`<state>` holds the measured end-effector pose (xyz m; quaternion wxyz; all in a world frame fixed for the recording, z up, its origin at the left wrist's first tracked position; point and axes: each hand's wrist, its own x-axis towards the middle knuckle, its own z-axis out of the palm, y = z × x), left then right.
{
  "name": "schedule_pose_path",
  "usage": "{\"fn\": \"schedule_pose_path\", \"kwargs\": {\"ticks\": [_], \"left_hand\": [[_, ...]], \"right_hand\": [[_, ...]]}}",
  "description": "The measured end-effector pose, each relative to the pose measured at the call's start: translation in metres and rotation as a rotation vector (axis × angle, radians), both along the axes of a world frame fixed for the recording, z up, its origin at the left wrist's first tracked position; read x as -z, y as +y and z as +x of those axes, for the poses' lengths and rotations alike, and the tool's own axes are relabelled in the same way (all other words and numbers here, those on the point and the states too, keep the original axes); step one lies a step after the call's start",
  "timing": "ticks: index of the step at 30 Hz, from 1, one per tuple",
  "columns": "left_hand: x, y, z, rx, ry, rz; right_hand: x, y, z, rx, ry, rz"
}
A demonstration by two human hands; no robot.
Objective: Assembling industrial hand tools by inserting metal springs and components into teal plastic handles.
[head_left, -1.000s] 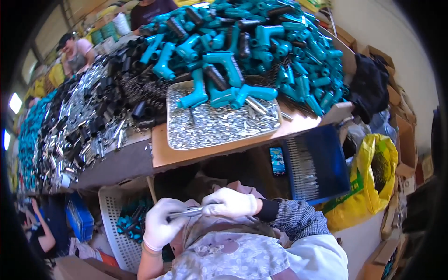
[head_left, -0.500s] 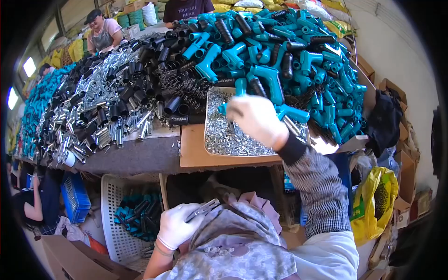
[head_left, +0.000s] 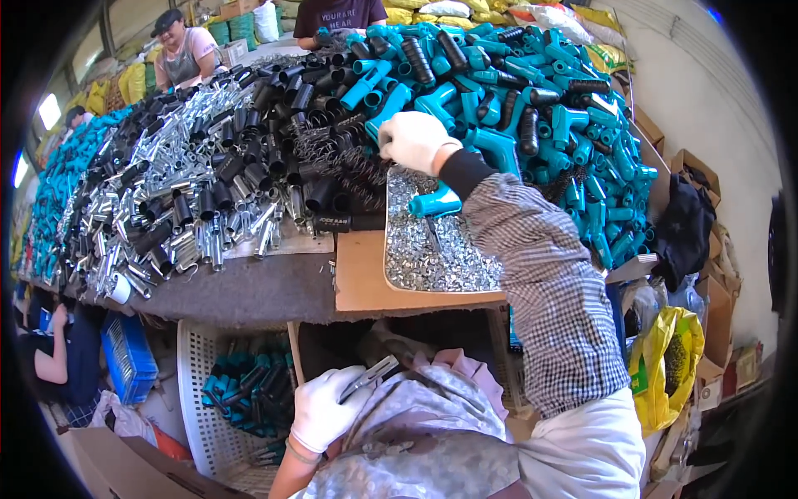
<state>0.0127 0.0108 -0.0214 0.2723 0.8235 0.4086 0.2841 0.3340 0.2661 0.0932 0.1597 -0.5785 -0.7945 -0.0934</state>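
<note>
My left hand [head_left: 329, 406], in a white glove, is closed round a slim silver metal part [head_left: 370, 377] above my lap; its far end sticks out past the fingers. My right hand [head_left: 416, 141], gloved too, is stretched over the far edge of a shallow tray [head_left: 387, 264] of small metal pieces. Its fingers curl together beside a tangle of dark coil springs [head_left: 332, 154]; whatever they pinch is hidden. Just below that hand, a teal pistol-shaped housing [head_left: 435, 202] lies on the tray's contents. My right forearm covers the tray's right side.
Teal housings [head_left: 573, 121] are heaped behind the tray. Black sleeves and silver tubes [head_left: 195, 166] pile up to the left. A white basket [head_left: 193, 391] below holds teal-and-black parts. Cardboard [head_left: 357, 270] lies under the tray. Two people work across the table; another sits at left.
My right hand has moved from over the tray, left and away from me, to the springs. My left hand keeps the silver part, and the view has shifted slightly.
</note>
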Motion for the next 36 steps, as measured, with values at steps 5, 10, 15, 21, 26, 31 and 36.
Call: {"fn": "schedule_pose_path", "kwargs": {"ticks": [5, 10, 15, 21, 26, 31, 36], "left_hand": [[0.015, 0.000, -0.007, -0.025, -0.070, 0.048], [0.008, -0.005, 0.000, 0.001, -0.049, 0.003], [-0.003, -0.010, 0.013, -0.120, -0.290, -0.299], [-0.021, -0.011, 0.008, -0.257, -0.729, -0.800], [-0.036, -0.005, 0.029, -0.305, -0.783, -0.537], [-0.031, -0.006, 0.036, -0.438, -0.601, -0.201], [-0.026, -0.009, 0.042, -0.493, -0.559, -0.017]], "right_hand": [[-0.015, -0.030, 0.053, 0.037, 0.255, -0.012], [-0.023, -0.045, 0.074, 0.162, 0.360, 0.157], [-0.013, -0.062, 0.088, 0.220, 0.580, 0.279], [0.022, -0.153, 0.016, -0.136, 1.486, -0.098], [0.102, -0.251, -0.068, -0.179, 2.071, -0.512], [0.126, -0.287, -0.102, -0.208, 2.432, -0.557], [0.128, -0.304, -0.103, -0.222, 2.394, -0.698]]}}
